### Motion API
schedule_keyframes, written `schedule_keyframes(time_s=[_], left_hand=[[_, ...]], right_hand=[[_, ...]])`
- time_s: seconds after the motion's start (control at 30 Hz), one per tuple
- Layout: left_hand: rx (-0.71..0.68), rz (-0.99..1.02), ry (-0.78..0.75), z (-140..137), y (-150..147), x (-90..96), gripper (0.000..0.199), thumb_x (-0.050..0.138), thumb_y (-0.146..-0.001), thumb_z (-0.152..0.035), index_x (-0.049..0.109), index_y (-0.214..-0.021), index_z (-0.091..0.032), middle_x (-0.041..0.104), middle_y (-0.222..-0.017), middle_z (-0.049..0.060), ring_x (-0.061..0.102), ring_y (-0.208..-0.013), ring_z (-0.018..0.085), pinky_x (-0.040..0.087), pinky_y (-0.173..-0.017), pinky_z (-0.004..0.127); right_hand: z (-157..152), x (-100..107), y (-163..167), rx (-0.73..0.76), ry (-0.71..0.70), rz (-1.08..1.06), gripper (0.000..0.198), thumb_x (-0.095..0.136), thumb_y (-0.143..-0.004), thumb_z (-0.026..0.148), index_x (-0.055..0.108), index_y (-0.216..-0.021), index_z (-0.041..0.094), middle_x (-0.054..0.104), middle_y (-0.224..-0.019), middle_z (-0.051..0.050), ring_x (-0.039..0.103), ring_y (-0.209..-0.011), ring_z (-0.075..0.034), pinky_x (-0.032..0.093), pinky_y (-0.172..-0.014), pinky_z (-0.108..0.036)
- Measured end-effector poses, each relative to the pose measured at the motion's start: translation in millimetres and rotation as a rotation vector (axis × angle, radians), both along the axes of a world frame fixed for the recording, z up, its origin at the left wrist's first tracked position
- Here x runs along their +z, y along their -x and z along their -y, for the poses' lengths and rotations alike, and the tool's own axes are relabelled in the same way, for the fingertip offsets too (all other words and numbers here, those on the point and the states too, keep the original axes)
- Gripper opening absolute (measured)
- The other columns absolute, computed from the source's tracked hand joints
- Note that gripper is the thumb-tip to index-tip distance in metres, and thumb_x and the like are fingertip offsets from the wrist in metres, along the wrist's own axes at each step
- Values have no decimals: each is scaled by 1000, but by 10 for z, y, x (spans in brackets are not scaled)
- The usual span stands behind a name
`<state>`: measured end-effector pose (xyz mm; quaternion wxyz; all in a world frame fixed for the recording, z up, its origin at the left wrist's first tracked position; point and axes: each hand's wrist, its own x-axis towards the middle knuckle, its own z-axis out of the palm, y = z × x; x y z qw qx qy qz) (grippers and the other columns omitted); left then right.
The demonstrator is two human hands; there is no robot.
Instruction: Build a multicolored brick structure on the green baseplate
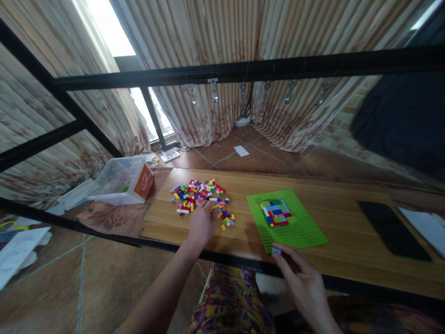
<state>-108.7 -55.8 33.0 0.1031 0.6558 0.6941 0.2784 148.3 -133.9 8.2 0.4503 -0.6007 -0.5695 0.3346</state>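
Observation:
A loose pile of small toy building bricks (198,192) in many colours lies on the left half of the wooden table. My left hand (203,222) reaches to the near right edge of that pile. Its fingers are bent together, and whatever is between their tips is hidden. By the near corner of a green studded baseplate (306,232), my right hand (304,278) pinches a light blue toy brick (276,251) between thumb and fingers. A flat patch of joined bricks (277,213), red, blue, white, yellow and green, sits on the baseplate.
A clear plastic box (118,178) with an orange label stands left of the table (239,185). A dark flat slab (392,229) and white paper (422,227) lie at the right. A black metal bar (243,72) crosses beyond the table, before striped curtains.

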Motion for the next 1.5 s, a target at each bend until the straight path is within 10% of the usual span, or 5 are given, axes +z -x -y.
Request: schedule_keyframes(time_s=[0.87,1.5], left_hand=[[292,-337,176,-715,711,-28,31,49,-82,-20,69,-105,-18,67,-102,13,62,-98,27,46,-85,34],[369,109,110,-767,823,-78,22,58,-78,-32,69,-92,-19,70,-85,7,64,-87,23,45,-79,32]], right_hand=[[31,-187,-265,-68,-7,26,27,63,-81,43,72,-96,23,68,-103,-8,63,-98,-23,52,-85,-39],[24,-198,-281,-83,43,8,28,64,-80,45,73,-94,22,69,-102,-8,64,-97,-23,53,-83,-37]])
